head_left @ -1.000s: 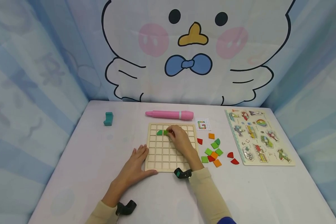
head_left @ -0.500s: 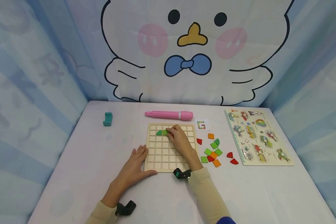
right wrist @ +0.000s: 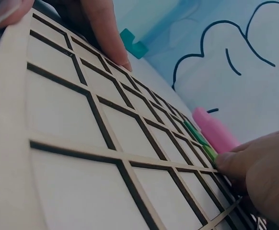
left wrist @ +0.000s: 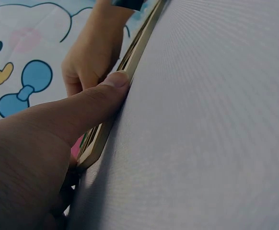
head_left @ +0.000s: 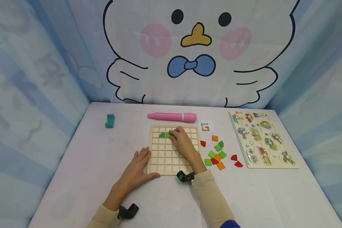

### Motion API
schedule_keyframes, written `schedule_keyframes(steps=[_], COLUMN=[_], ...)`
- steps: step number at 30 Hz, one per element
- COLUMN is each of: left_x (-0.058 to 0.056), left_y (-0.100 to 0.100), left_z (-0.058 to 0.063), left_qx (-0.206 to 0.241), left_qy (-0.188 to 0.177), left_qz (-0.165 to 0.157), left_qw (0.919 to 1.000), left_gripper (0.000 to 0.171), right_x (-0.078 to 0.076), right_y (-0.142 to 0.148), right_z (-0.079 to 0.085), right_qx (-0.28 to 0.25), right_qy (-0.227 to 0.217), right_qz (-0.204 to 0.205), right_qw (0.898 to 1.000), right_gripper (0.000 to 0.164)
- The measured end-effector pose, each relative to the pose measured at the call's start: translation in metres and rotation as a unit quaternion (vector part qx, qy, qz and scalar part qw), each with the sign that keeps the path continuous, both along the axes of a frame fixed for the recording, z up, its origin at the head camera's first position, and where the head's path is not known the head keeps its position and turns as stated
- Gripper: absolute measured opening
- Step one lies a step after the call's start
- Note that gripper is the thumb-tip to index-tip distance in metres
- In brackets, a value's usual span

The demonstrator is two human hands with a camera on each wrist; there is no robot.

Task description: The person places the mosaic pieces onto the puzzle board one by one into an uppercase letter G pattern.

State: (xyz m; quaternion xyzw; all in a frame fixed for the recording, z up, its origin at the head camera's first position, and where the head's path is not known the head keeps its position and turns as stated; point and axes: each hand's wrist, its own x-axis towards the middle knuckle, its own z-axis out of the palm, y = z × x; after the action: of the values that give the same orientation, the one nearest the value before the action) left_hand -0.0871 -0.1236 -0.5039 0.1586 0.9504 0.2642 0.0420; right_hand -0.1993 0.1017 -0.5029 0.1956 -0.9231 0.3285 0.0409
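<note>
Pinches with the right hand (head_left: 184, 142), in a narrow grip, at the right edge of a light green square (head_left: 167, 135). Cannot tell exactly how much of the square between thumb and finger, because partly hidden by them. Has this square on a wooden board (head_left: 161, 161), in the second row from the far side, directly to the right of a dark green quarter (head_left: 161, 135). Cannot tell whether fully flat in the cell or slightly raised.

Steadies the near left corner of the board with the left hand (head_left: 137, 171), fingers spread wide and almost straight: fingertips at the left edge, thumb (left wrist: 96, 100) against the near edge, as also in the left wrist view.

To the right of the board, loosely scattered on the white table (head_left: 259, 196): orange squares (head_left: 220, 166), green squares (head_left: 208, 162) and red quarters (head_left: 238, 164), some touching or overlapping. Just beside the far right corner, a small card (head_left: 206, 127) with a coloured pattern on a grid. Behind the board, near its far edge, a pink pen (head_left: 172, 117). Farther right, a picture puzzle (head_left: 276, 163); well apart on the left, a teal block (head_left: 110, 121).
</note>
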Motion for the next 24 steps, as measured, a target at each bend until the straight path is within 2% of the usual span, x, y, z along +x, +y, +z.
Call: schedule_keyframes(steps=[8, 16, 24], left_x=[0.000, -0.001, 0.000], left_y=[-0.001, -0.001, -0.001], left_z=[0.000, -0.001, -0.002], left_qx=[0.001, 0.001, 0.004], left_qy=[0.001, 0.000, 0.010], left_qz=[-0.001, 0.000, 0.000], left_qw=[1.0000, 1.0000, 0.9999], left_gripper=[0.104, 0.104, 0.104], right_x=[0.003, 0.008, 0.014], right_y=[0.000, 0.007, 0.018], right_z=[0.007, 0.020, 0.031], right_qx=[-0.013, -0.011, -0.002], right_qy=[-0.002, -0.025, -0.005], right_qz=[-0.013, -0.028, -0.030], right_qw=[1.000, 0.999, 1.000], right_gripper=[0.031, 0.034, 0.036])
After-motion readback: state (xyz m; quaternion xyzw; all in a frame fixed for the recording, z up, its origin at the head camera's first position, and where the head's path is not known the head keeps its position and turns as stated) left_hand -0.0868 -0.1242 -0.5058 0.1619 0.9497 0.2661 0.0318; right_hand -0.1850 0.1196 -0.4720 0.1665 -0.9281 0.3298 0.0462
